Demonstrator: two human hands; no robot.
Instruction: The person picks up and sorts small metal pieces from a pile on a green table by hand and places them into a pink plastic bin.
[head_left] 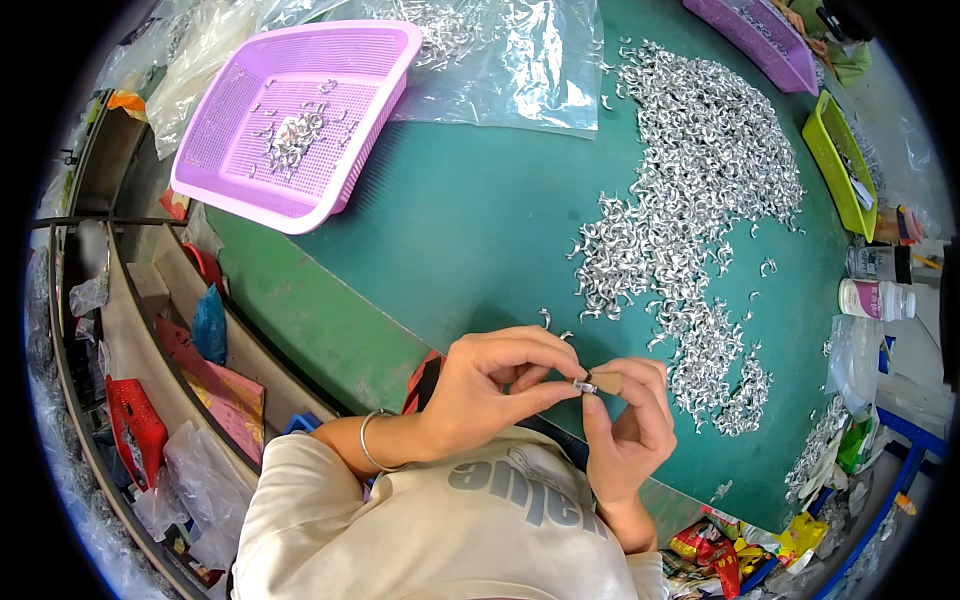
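Observation:
Just over the near edge of the green table, my two hands meet at the fingertips. My left hand (505,385), with a bangle on its wrist, pinches a small silver curved metal piece (585,387) between thumb and index finger. My right hand (637,425) closes on the same piece from the other side. A tan patch (606,382) shows at its index fingertip; whether it is a wrap or a small block I cannot tell. Beyond my hands a large heap of similar silver pieces (700,170) spreads over the table, with a few loose ones near my fingers.
A pink mesh basket (345,175) holding some silver pieces stands at far left, beside a clear plastic sheet (500,105). Along the right edge are a green basket (838,165), a purple basket (765,45) and a white bottle (875,299). Cluttered shelving (190,310) is on the left.

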